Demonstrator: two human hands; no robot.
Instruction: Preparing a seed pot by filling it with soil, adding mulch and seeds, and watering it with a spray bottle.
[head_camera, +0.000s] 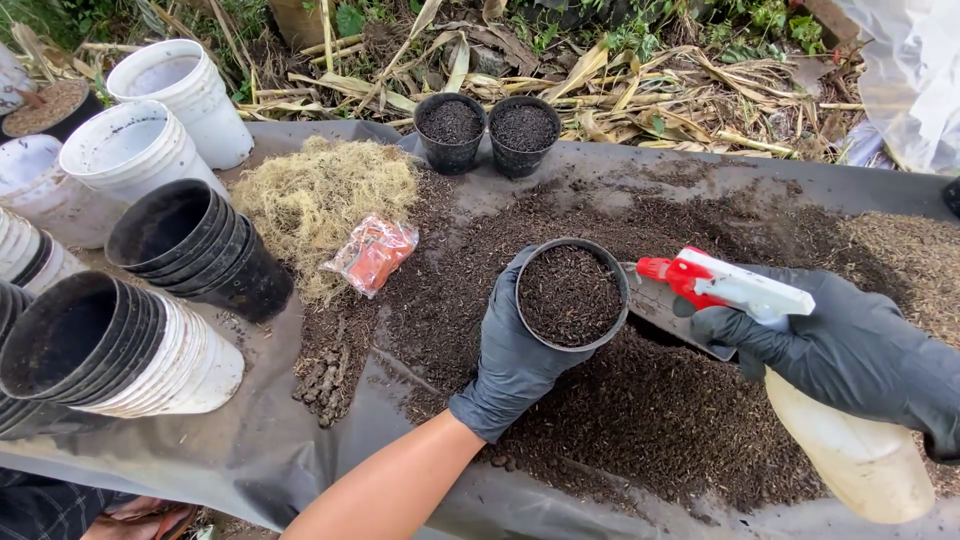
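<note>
My left hand (510, 360), in a dark glove, grips a small black pot (570, 295) filled with dark soil and holds it over the soil heap (640, 410). My right hand (850, 350), also gloved, holds a spray bottle (800, 380) with a red and white trigger head whose red nozzle points at the pot's rim. The bottle's pale body hangs down to the lower right. A grey trowel blade (655, 300) shows between the pot and the sprayer; what holds it is hidden.
Two soil-filled black pots (485, 130) stand at the back. Stacks of black pots (190, 240) and white pots (140, 150) lie at the left. A clump of dry fibre (320, 195) and an orange packet (372, 252) rest on the dark sheet (250, 440).
</note>
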